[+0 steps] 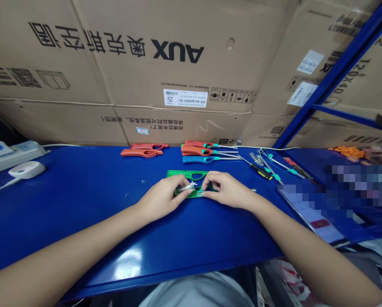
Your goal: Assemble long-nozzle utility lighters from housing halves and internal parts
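A green plastic lighter shell [187, 175] lies flat on the blue table [82, 192], in the middle. My left hand [163, 197] pinches a small clear and metal part [186, 187] over the shell's near end. My right hand [224, 187] has its fingers curled and pressed on the same end of the shell from the right. Both hands meet over the shell.
Behind the shell lie two orange shell halves [144, 150], assembled long-nosed lighters [204, 152] and screwdrivers [266, 168]. Small screws [143, 182] lie loose to the left. A white device [26, 169] and power strip [8, 154] sit far left. Cardboard boxes [178, 64] wall the back.
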Motion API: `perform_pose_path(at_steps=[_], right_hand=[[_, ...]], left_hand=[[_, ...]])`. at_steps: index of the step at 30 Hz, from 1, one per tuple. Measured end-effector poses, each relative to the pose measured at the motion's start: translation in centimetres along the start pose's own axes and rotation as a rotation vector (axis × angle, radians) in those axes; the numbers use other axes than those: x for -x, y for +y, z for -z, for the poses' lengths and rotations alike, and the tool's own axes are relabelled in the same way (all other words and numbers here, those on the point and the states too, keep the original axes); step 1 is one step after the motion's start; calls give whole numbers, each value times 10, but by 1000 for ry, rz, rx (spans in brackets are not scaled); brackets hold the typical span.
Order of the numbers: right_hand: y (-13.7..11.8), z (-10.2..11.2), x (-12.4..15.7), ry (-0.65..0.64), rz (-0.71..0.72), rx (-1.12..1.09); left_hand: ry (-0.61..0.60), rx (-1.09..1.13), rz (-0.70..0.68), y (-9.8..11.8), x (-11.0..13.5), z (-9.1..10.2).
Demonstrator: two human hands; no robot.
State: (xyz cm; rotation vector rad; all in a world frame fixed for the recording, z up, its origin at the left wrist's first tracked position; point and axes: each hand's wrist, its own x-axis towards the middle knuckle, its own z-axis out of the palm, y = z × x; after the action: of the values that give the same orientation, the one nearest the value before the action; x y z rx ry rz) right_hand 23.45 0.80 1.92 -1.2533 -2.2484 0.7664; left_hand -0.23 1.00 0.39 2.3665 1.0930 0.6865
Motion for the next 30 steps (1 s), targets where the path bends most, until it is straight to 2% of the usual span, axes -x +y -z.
perform_pose_path(at_steps=[3,5,13,23,26,30], right_hand=[[-1,0,0,-34,-111,-65],[-2,-1,-1,-43,-125,-64],[1,-1,1,-72,108,40],[4,-2,-3,-60,95,17],[5,-2,-2,-49,46,-35],[5,-1,-1,-64,-93,-223]], left_hand=[[-7,27,-17,0,-1,0],[-10,42,-35,0,-1,-1],[-34,63,-61,-2,-2,-2],[-41,50,-82,-5,-2,-3],[-32,51,-79,-5,-3,-3],[11,63,-42,-5,-3,-4]])
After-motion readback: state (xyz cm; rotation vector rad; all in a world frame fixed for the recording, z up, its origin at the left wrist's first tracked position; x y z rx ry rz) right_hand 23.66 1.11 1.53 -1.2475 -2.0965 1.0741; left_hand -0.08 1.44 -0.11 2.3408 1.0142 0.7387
